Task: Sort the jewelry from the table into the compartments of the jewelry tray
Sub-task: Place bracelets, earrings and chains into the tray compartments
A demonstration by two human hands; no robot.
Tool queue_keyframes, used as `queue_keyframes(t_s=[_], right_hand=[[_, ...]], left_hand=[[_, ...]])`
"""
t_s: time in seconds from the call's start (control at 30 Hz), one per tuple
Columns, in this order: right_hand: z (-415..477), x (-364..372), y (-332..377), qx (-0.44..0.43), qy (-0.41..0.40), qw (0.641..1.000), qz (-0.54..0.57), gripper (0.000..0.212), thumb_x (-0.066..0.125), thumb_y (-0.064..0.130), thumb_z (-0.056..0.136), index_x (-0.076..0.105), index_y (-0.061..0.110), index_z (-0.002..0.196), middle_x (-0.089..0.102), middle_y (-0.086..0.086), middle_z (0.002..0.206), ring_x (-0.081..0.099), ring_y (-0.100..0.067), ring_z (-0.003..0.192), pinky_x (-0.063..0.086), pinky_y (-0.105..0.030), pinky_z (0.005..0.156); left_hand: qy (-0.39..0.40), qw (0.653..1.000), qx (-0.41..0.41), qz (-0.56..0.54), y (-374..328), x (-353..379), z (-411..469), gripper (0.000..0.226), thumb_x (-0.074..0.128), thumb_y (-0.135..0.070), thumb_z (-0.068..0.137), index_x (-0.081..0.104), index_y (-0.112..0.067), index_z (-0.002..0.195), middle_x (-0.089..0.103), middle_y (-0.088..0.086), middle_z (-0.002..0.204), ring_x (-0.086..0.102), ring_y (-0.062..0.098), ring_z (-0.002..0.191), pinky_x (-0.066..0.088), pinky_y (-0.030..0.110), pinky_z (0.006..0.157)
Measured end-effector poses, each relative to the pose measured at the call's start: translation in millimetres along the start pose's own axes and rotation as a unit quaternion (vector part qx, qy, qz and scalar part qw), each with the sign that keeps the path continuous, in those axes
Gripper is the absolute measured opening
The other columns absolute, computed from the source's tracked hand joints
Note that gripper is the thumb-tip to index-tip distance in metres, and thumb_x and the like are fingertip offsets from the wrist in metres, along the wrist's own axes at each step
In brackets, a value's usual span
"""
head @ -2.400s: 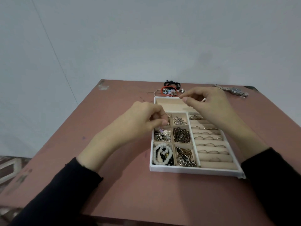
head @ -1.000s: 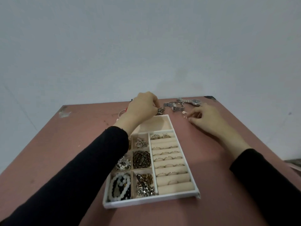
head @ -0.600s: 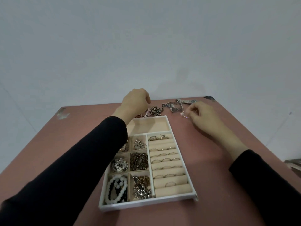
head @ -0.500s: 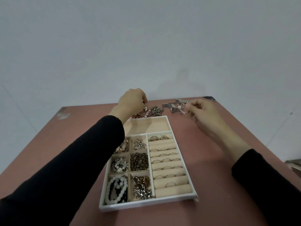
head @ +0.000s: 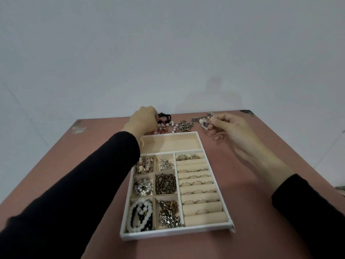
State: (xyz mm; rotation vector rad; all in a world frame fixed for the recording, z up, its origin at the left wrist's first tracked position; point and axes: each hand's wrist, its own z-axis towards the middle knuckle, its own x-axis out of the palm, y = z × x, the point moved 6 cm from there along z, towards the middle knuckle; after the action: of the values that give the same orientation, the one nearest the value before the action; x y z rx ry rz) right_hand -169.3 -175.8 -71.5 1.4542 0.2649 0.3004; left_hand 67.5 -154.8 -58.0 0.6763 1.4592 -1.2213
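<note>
A white jewelry tray (head: pixel 177 233) with beige compartments lies in the middle of the reddish table (head: pixel 242 184). Its small left cells hold beads and chains, and rings sit in the roll rows on the right. The wide far compartment (head: pixel 171 143) is bare. Beyond the tray lies a heap of loose jewelry (head: pixel 179 126). My left hand (head: pixel 144 120) reaches over the tray and its curled fingers grip a red bead bracelet (head: pixel 162 127) in that heap. My right hand (head: pixel 229 128) pinches a small sparkling piece (head: pixel 205 124) just above the table, right of the heap.
A black hair tie or cord bracelet (head: pixel 165 116) and a metal watch band (head: pixel 196 119) lie near the table's far edge. A white wall rises right behind the table. Bare tabletop lies left and right of the tray.
My left hand left the tray and reached to the far heap, closing on the red bracelet. My right hand moved to the far right and lifted a small piece off the table.
</note>
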Motion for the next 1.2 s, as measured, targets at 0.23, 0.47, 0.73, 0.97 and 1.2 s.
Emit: queue_keyframes(t_s=[0.23, 0.47, 0.73, 0.97, 1.2], right_hand=[[-1.5, 1.3, 1.1, -0.003, 0.0, 1.0, -0.014, 0.008, 0.057, 0.01, 0.091, 0.06, 0.01, 0.083, 0.059, -0.008, 0.072, 0.054, -0.016, 0.063, 0.042, -0.016, 0.05], [-3.5, 2.8, 0.5, 0.003, -0.001, 0.999, -0.032, 0.007, 0.057, 0.013, 0.091, 0.062, 0.012, 0.086, 0.062, -0.015, 0.077, 0.051, -0.02, 0.063, 0.04, -0.027, 0.057], [-15.8, 21.5, 15.6, -0.024, 0.014, 0.999, 0.017, 0.007, 0.058, 0.009, 0.09, 0.062, 0.009, 0.085, 0.063, -0.005, 0.071, 0.056, -0.014, 0.059, 0.047, -0.022, 0.057], [-29.3, 52.5, 24.8, -0.045, 0.06, 0.996, 0.04, 0.008, 0.055, 0.006, 0.09, 0.06, 0.007, 0.084, 0.06, -0.006, 0.074, 0.055, -0.014, 0.062, 0.047, -0.023, 0.059], [-34.9, 62.6, 25.8, -0.05, 0.069, 0.996, 0.031, 0.008, 0.056, 0.006, 0.09, 0.061, 0.008, 0.084, 0.06, -0.005, 0.074, 0.056, -0.016, 0.066, 0.047, -0.027, 0.063]], left_hand=[[-0.048, 0.994, -0.035, -0.087, 13.1, -6.1, -2.4, 0.027, 0.048, 0.009, 0.085, 0.066, 0.0, 0.104, 0.058, 0.022, 0.117, 0.061, 0.036, 0.098, 0.045, 0.029, 0.072], [-0.101, 0.969, -0.031, -0.225, 19.8, -19.5, -10.9, 0.033, 0.054, 0.007, 0.08, 0.06, -0.004, 0.111, 0.061, 0.011, 0.091, 0.055, 0.013, 0.065, 0.041, 0.013, 0.045], [-0.128, 0.934, 0.037, -0.331, 3.9, -65.7, -45.2, 0.018, 0.057, 0.002, 0.084, 0.066, -0.008, 0.096, 0.062, 0.001, 0.07, 0.065, 0.013, 0.064, 0.058, 0.026, 0.064], [-0.052, 0.907, 0.008, -0.418, 18.6, -56.2, -77.2, 0.015, 0.06, 0.009, 0.082, 0.067, -0.004, 0.085, 0.064, 0.008, 0.065, 0.066, 0.014, 0.056, 0.057, 0.02, 0.057], [-0.089, 0.979, 0.052, -0.177, 25.8, -24.5, -87.2, 0.01, 0.073, -0.01, 0.076, 0.074, -0.014, 0.085, 0.07, -0.001, 0.074, 0.063, 0.008, 0.066, 0.053, 0.017, 0.066]])
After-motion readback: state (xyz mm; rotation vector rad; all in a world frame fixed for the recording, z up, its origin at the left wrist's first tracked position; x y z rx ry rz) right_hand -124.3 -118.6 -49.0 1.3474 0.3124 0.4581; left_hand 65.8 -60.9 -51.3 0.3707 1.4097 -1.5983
